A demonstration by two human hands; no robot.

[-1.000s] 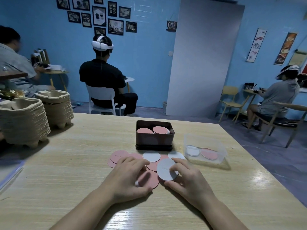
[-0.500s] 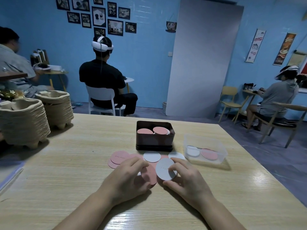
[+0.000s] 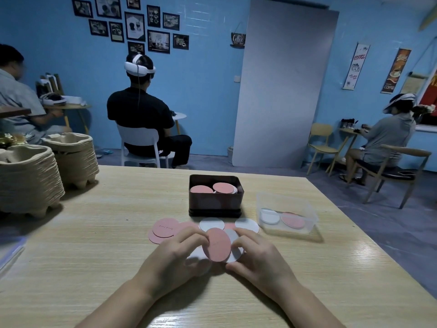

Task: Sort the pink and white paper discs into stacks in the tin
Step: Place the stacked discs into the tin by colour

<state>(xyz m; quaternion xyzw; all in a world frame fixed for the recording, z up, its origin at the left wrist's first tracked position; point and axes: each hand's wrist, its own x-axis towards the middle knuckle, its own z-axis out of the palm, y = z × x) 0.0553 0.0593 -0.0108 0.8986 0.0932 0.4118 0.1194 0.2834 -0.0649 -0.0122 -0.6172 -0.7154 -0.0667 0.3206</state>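
A dark tin [image 3: 215, 203] stands mid-table with stacks of discs inside, pink on top. Loose pink discs [image 3: 164, 227] and white discs [image 3: 211, 224] lie in front of it. My left hand [image 3: 173, 254] pinches a pink disc [image 3: 218, 245], lifted and tilted above the table. Just behind it, my right hand [image 3: 259, 255] holds a white disc [image 3: 236, 252] between thumb and fingers. Another white disc [image 3: 197, 259] lies under my left hand's fingers.
A clear plastic box [image 3: 287, 215] holding a white and a pink disc sits right of the tin. Two stacks of pulp trays [image 3: 28, 183] stand at the table's left. Other people sit at tables behind.
My left hand has picked the pink disc off the table and raised it in front of the white disc, which my right hand keeps holding.
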